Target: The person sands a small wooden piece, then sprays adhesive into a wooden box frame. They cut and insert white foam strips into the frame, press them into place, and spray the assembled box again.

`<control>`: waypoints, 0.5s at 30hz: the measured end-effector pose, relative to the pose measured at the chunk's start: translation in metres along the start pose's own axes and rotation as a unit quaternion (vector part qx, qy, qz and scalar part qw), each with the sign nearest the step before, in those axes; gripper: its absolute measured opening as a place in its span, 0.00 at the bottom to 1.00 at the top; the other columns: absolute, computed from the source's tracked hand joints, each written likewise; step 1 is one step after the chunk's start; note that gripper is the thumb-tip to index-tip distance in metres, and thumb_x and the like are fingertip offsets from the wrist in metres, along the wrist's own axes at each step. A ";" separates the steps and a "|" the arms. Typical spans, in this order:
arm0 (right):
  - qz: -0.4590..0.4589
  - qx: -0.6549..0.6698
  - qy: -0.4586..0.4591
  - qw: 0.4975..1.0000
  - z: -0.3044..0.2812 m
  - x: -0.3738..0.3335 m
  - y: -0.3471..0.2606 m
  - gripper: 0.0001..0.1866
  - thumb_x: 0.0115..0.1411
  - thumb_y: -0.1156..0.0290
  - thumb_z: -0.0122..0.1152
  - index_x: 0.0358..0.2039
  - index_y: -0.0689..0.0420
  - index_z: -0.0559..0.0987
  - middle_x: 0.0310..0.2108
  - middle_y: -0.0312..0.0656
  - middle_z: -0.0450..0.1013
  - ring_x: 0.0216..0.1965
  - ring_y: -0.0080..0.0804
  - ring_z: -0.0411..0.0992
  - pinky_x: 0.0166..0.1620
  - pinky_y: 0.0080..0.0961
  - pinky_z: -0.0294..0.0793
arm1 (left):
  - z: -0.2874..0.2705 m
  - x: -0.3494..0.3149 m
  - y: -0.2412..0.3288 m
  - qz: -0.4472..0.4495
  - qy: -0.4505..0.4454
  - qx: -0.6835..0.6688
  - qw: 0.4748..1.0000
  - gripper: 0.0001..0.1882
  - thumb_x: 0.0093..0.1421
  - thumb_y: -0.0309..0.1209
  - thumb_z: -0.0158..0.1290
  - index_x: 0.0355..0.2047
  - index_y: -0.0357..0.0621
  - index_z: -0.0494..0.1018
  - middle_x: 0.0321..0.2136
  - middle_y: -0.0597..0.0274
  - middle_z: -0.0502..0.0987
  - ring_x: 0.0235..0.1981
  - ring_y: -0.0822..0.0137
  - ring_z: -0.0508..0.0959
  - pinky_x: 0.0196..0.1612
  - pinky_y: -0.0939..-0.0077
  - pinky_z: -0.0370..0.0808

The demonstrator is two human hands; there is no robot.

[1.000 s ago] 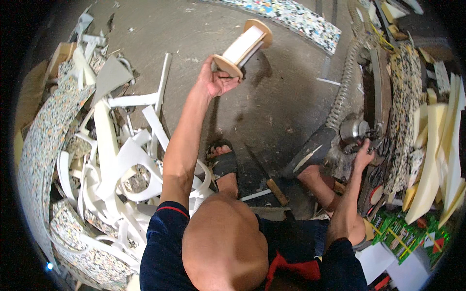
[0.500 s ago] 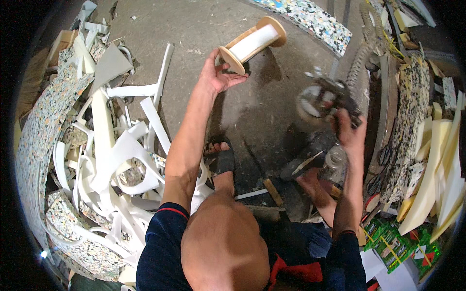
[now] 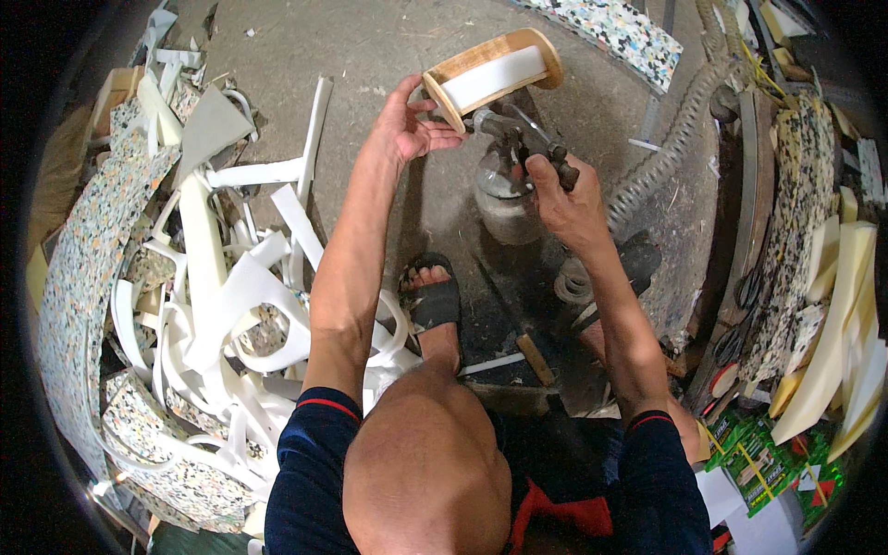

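My left hand (image 3: pixel 413 131) holds a small wooden frame (image 3: pixel 490 55) by its rounded near end, up in front of me. Its two curved end pieces are joined by boards, with a white foam pad (image 3: pixel 495 80) between them. In my right hand (image 3: pixel 569 203) is a spray gun (image 3: pixel 507 129) gripped by its handle, a cup (image 3: pixel 507 196) hanging below. The nozzle points toward the frame and is close to its lower edge; whether it is spraying, I cannot tell. A coiled clear air hose (image 3: pixel 647 180) trails behind the gun.
White foam offcuts (image 3: pixel 245 310) pile up at left beside speckled foam sheets (image 3: pixel 139 231). Cream foam strips (image 3: pixel 828 324), a speckled slab (image 3: pixel 782 240) and green packets (image 3: pixel 754 458) lie at right. A wooden-handled tool (image 3: pixel 535 359) rests near my sandalled foot (image 3: pixel 432 296).
My right hand has brought the spray gun leftward and up to the wooden frame, with the hose following. The frame, still in my left hand, has tilted slightly.
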State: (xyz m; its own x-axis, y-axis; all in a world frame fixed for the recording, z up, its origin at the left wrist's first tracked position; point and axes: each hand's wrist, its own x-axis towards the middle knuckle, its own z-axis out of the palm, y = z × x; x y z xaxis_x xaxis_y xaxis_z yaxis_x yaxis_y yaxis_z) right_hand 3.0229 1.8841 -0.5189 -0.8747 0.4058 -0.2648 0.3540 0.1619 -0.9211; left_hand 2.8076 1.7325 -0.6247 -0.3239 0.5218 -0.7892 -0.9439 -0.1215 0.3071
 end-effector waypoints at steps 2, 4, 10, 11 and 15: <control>0.007 -0.007 -0.003 1.000 -0.001 0.002 -0.007 0.27 0.64 0.44 0.59 0.31 0.61 0.78 0.20 0.31 0.66 0.25 0.20 0.61 0.29 0.25 0.65 | 0.002 -0.002 0.000 0.007 0.004 0.001 1.000 0.50 0.60 0.56 0.53 0.65 0.28 0.46 0.57 0.05 0.51 0.53 0.14 0.66 0.54 0.31 0.71; 0.010 -0.008 0.009 1.000 -0.002 0.002 -0.008 0.28 0.64 0.44 0.58 0.31 0.61 0.78 0.20 0.32 0.66 0.25 0.20 0.61 0.29 0.26 0.66 | 0.003 -0.004 -0.003 0.019 0.010 -0.001 1.000 0.50 0.60 0.56 0.54 0.65 0.28 0.46 0.57 0.05 0.50 0.53 0.14 0.66 0.54 0.31 0.71; 0.005 -0.027 0.068 0.997 -0.011 -0.007 0.003 0.27 0.64 0.43 0.58 0.32 0.60 0.78 0.20 0.33 0.67 0.25 0.22 0.62 0.29 0.27 0.66 | 0.001 -0.006 -0.003 0.016 -0.013 0.008 1.000 0.50 0.61 0.56 0.53 0.65 0.28 0.45 0.56 0.03 0.49 0.52 0.14 0.66 0.54 0.33 0.72; 0.008 -0.041 0.065 0.997 -0.011 -0.012 0.000 0.28 0.64 0.43 0.58 0.32 0.61 0.78 0.20 0.33 0.67 0.25 0.23 0.63 0.30 0.27 0.66 | -0.002 -0.007 -0.005 0.016 -0.006 0.007 1.000 0.50 0.61 0.56 0.53 0.65 0.28 0.44 0.56 0.03 0.50 0.52 0.13 0.65 0.54 0.32 0.71; -0.012 -0.070 0.036 0.997 -0.013 -0.019 -0.004 0.28 0.64 0.43 0.58 0.33 0.61 0.77 0.20 0.34 0.67 0.25 0.22 0.62 0.29 0.26 0.66 | -0.003 -0.010 -0.007 0.010 0.005 0.006 1.000 0.50 0.62 0.56 0.51 0.66 0.29 0.43 0.56 0.03 0.50 0.53 0.12 0.64 0.53 0.31 0.71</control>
State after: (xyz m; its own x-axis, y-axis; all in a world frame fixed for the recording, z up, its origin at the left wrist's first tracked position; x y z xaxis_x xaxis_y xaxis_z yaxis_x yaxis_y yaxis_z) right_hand 3.0419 1.8871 -0.5065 -0.8591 0.4629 -0.2183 0.3809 0.2935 -0.8768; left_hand 2.8175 1.7257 -0.6203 -0.3427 0.5108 -0.7884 -0.9367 -0.1214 0.3285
